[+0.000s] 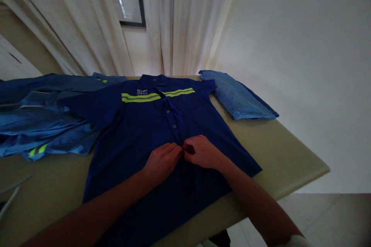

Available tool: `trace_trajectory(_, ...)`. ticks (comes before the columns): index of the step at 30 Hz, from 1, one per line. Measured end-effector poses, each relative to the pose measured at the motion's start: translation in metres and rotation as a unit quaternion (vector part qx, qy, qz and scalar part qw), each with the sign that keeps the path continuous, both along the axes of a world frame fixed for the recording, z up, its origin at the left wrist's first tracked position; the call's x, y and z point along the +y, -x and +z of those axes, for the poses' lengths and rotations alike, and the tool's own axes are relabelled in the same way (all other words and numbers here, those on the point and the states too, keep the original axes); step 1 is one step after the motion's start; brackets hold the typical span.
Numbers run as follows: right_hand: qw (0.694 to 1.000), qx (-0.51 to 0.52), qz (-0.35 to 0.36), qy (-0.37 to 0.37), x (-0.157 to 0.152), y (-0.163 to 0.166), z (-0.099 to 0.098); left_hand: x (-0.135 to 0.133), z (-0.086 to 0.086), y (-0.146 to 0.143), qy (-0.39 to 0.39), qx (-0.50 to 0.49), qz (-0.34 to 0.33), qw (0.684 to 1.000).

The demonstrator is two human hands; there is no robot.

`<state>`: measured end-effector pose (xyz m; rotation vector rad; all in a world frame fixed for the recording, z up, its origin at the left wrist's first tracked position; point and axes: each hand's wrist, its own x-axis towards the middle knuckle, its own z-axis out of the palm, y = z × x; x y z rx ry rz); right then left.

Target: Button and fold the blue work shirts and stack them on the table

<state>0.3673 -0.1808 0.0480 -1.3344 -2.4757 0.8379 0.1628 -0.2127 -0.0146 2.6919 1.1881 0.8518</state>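
A dark blue work shirt (pixel 145 123) with yellow-green reflective stripes across the chest lies flat, front up, on the table (pixel 290 150). Its upper buttons are fastened. My left hand (pixel 162 162) and my right hand (pixel 201 151) meet at the shirt's front placket, just below the third button. Both hands have their fingers curled and pinched on the placket fabric, fingertips almost touching each other. What lies under the fingertips is hidden.
A pile of lighter blue work shirts (pixel 37 115) with reflective stripes lies at the left. A folded blue garment (pixel 237 96) lies at the table's far right. White curtains (pixel 174 19) hang behind. The table's right edge drops to a tiled floor (pixel 327 216).
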Motion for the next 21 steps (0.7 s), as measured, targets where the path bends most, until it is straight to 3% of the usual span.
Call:
trace_trajectory(7,0.988,0.101,-0.007,0.117,0.009,-0.008,-0.011,0.003,-0.002,0.002,0.093,-0.038,0.022,0.995)
trace_trajectory(21,0.995,0.069,0.031,0.064,0.016,-0.011,-0.018,0.009,-0.002,0.003,0.123,-0.006,0.027,0.992)
